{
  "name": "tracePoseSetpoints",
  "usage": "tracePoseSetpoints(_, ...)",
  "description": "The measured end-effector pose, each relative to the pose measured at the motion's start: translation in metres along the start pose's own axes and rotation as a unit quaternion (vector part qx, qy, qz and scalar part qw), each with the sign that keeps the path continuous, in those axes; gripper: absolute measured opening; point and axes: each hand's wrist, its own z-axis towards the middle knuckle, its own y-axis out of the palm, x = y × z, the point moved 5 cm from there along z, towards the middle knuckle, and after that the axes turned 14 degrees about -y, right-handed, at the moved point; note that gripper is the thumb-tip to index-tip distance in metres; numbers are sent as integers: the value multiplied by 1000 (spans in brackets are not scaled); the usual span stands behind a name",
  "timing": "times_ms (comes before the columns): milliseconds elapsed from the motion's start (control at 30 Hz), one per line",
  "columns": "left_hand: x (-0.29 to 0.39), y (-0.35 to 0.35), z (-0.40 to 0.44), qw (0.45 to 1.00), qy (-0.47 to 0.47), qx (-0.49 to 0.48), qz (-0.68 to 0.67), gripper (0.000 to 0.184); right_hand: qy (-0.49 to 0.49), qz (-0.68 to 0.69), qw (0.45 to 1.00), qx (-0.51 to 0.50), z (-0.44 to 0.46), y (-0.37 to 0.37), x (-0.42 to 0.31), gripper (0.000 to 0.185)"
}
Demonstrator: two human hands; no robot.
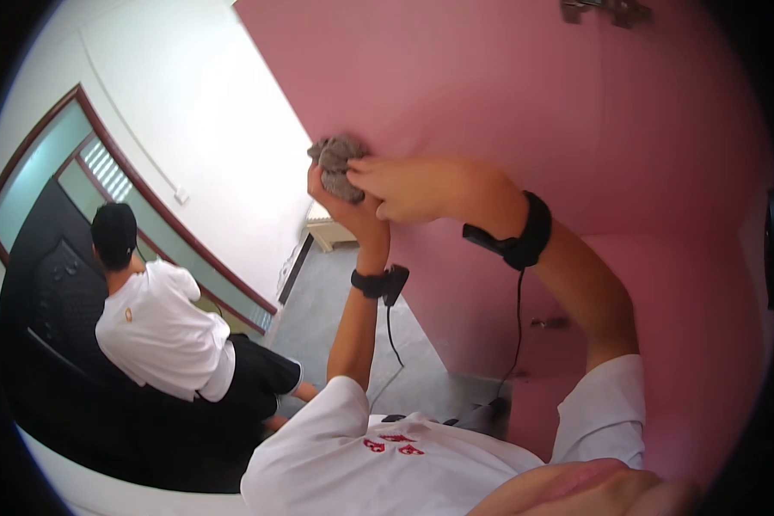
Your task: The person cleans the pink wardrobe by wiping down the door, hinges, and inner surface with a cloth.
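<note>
A crumpled grey cloth (340,159) is bunched up near the left edge of a pink cabinet-like surface (490,95). My left hand (350,206) grips it from below, with the fingers curled around its side. From the right, my right hand (400,185) reaches across and closes its fingertips on the same cloth, so the two hands meet there. Both wrists wear black bands with small boxes, and a thin cable hangs from each.
Metal handles sit on the pink surface, one at the top (606,10) and another lower down (549,323). A person (163,322) in a white shirt stands at left, facing a dark door (52,275). Grey floor (331,284) shows below.
</note>
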Motion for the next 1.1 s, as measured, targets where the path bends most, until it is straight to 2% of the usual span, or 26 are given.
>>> tracePoseSetpoints(67,2,8,-12,1000,0,-9,6,68,62,21,997,-46,-9,7,8,53)
tracePoseSetpoints(100,4,11,-15,1000,1,-4,20,69,68,20,997,-36,-20,8,7,53)
tracePoseSetpoints(133,11,15,-16,1000,8,-10,18,69,29,-63,996,60,-36,-2,0,38)
tracePoseSetpoints(167,29,23,-19,995,66,-22,69,70,-9,-148,977,152,-54,-15,-7,25)
tracePoseSetpoints(200,45,34,-24,985,123,-34,118,71,-147,-192,921,304,-81,-37,-22,21)
tracePoseSetpoints(233,55,47,-27,985,138,-47,92,70,-279,-229,822,440,-117,-60,-37,16)
tracePoseSetpoints(333,92,91,-41,970,204,-91,90,69,-245,-209,856,405,-154,-116,-58,18)
tracePoseSetpoints(367,100,105,-43,971,203,-94,87,69,-139,-169,907,361,-155,-135,-56,18)
tracePoseSetpoints(400,112,116,-47,963,240,-97,69,69,-30,-127,942,310,-158,-151,-56,19)
tracePoseSetpoints(467,128,138,-55,954,277,-103,49,68,186,-33,962,199,-171,-169,-42,23)
tracePoseSetpoints(500,136,147,-60,945,302,-113,44,70,188,-32,961,202,-178,-179,-39,23)
tracePoseSetpoints(567,148,163,-69,933,337,-119,36,70,244,60,954,164,-203,-182,-19,26)
tracePoseSetpoints(667,163,178,-82,932,340,-124,24,67,249,114,938,211,-233,-188,-10,27)
tracePoseSetpoints(700,163,183,-86,933,335,-125,23,65,301,144,924,187,-242,-189,-12,31)
tracePoseSetpoints(733,163,182,-88,935,332,-126,27,65,302,149,924,183,-247,-193,-17,31)
tracePoseSetpoints(800,162,180,-99,910,363,-197,42,62,332,170,902,219,-259,-195,-22,40)
tracePoseSetpoints(833,159,176,-103,910,360,-199,47,62,332,176,901,217,-259,-196,-24,40)
tracePoseSetpoints(900,150,169,-116,887,385,-249,59,40,410,121,869,249,-265,-202,-22,39)
tracePoseSetpoints(1033,120,142,-139,879,380,-272,88,35,408,118,866,264,-270,-203,-16,38)
tracePoseSetpoints(1100,102,123,-146,865,368,-319,119,42,357,118,886,270,-274,-204,-17,37)
